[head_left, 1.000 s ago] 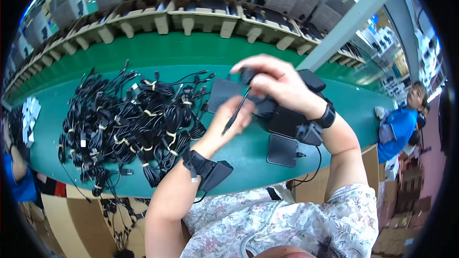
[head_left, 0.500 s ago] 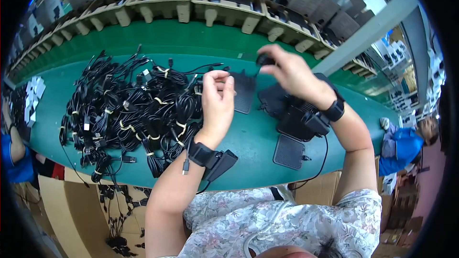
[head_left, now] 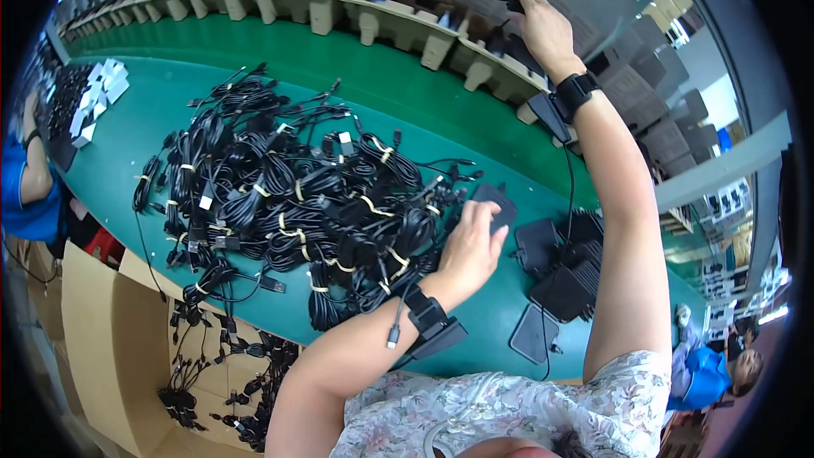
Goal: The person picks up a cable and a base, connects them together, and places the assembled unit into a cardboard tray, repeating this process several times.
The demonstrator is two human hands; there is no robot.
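Observation:
My right hand [head_left: 544, 32] is stretched far forward over the row of trays. Its fingers pinch a small black piece [head_left: 511, 4], whose kind I cannot make out. My left hand [head_left: 471, 248] hovers at the right edge of a heap of coiled black cables [head_left: 280, 195] bound with pale ties. Thumb and fingers of that hand are apart, with nothing visible between them. Its fingertips are closest to a flat black rectangular piece [head_left: 498, 203] on the green table [head_left: 119, 161]; whether they touch it I cannot tell.
Moulded cardboard trays [head_left: 398, 13] line a green ledge along the far side. Several black flat pieces [head_left: 568, 284] are piled at the right. An open cardboard box [head_left: 106, 348] with more cables stands below the near edge. Co-workers [head_left: 708, 373] are at both sides.
My right hand has moved from above the table forward to the trays, carrying the small black piece. The view has shifted; my left hand stays near the flat black piece, its fingers less curled.

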